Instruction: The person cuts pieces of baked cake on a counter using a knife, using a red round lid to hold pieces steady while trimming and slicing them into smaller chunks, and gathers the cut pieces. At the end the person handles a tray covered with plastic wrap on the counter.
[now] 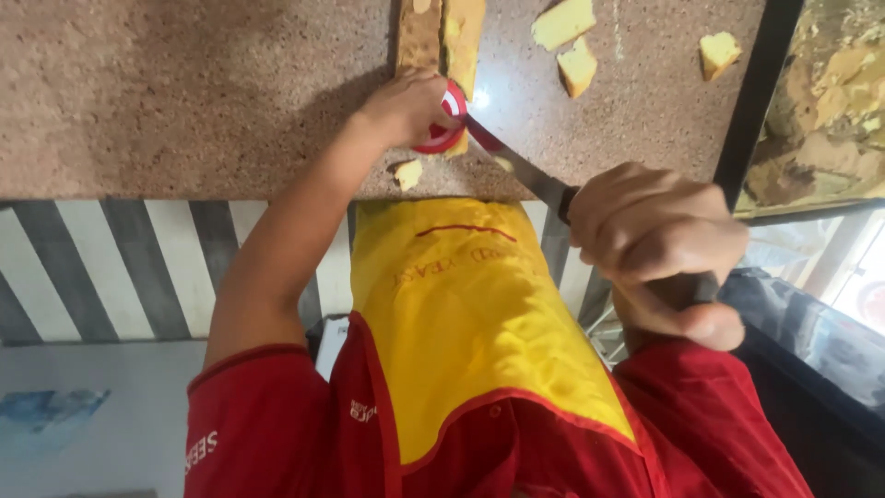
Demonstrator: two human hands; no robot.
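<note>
The left hand [406, 106] lay on the speckled brown worktop [184, 92], its fingers pressed down on a round red and white cutter [444, 124] that sat on the near end of a long yellow cake strip [441, 37]. The right hand [659, 249] was closed tight around the dark handle of a knife [525, 171], held off the worktop's edge, with the blade running up and left until its tip met the cake just beside the cutter. A small crumb of cake [407, 173] lay near the worktop's front edge, and three cut chunks [576, 41] rested well apart farther back to the right. The person wore a yellow apron [461, 314] over a red shirt [267, 424]. The main risk, as I judged it, was the blade tip working so close to the left fingers: a slip on the soft cake could carry the edge into them. The cutter might also skid if the downward press eased, tearing the strip. The loose crumb near the edge could be knocked to the floor.
</note>
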